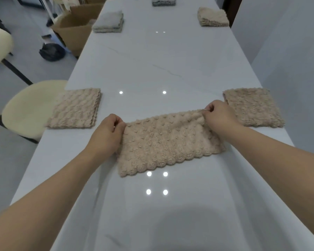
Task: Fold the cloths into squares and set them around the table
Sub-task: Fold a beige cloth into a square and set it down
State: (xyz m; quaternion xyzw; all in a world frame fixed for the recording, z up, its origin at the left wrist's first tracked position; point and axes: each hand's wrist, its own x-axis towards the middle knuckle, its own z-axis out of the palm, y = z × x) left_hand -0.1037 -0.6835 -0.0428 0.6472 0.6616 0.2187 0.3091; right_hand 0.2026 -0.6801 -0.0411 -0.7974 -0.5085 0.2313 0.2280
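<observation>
We held a beige cloth [169, 142] at the centre of the frame, lying on the white table [152, 69] as a long band whose long axis ran across the picture from left to right, tilted a little so that its right end sat higher in the frame than its left. Its scalloped near edge pointed toward the bottom of the frame, and its far edge was lifted slightly between our hands. Our left hand [108, 135] pinched the far left corner of the cloth, fingers curled over the edge, and our right hand [218, 115] pinched the far right corner in the same way, with the fabric bunched under the fingertips. To the left of centre a folded beige square [76, 108] lay at the table's left edge, well apart from the held cloth, and at the right of centre a second folded beige square [254, 107] lay at the right edge, just beside our right hand. In the upper part of the frame a folded grey square [108, 21] sat near the left edge of the table and another beige folded square [212, 16] near the right edge, while a grey folded pile [163, 1] showed at the very top, partly cut off. At the left of the frame stood a cream chair [31, 107], and a cardboard box [74, 28] sat on the floor at the upper left.
</observation>
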